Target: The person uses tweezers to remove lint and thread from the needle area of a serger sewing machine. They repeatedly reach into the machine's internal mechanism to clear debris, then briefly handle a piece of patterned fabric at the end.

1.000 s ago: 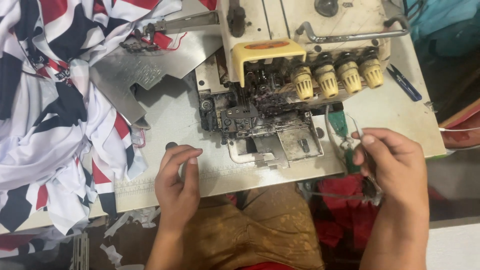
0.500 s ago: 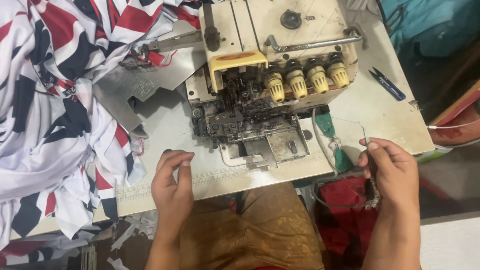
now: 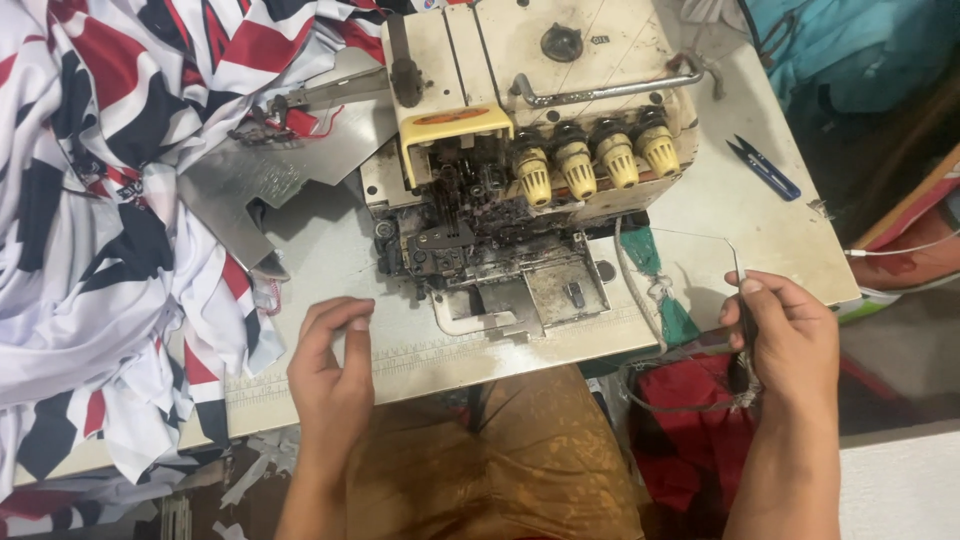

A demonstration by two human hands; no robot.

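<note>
Starting left: left hand (image 3: 330,375) rests loosely curled and empty on the table edge (image 3: 420,365); overlock machine (image 3: 520,190) sits between, and right hand (image 3: 790,340) pinches thin tweezers (image 3: 738,275), tip aimed up toward the machine, thread (image 3: 690,236) just beyond

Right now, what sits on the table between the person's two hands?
In the head view, between the left hand and the right hand holding tweezers lie the sewing machine's metal front plate and a green cloth scrap.

red, white and navy cloth (image 3: 120,200) heaped left; blue thread snips (image 3: 763,168) right.
</note>
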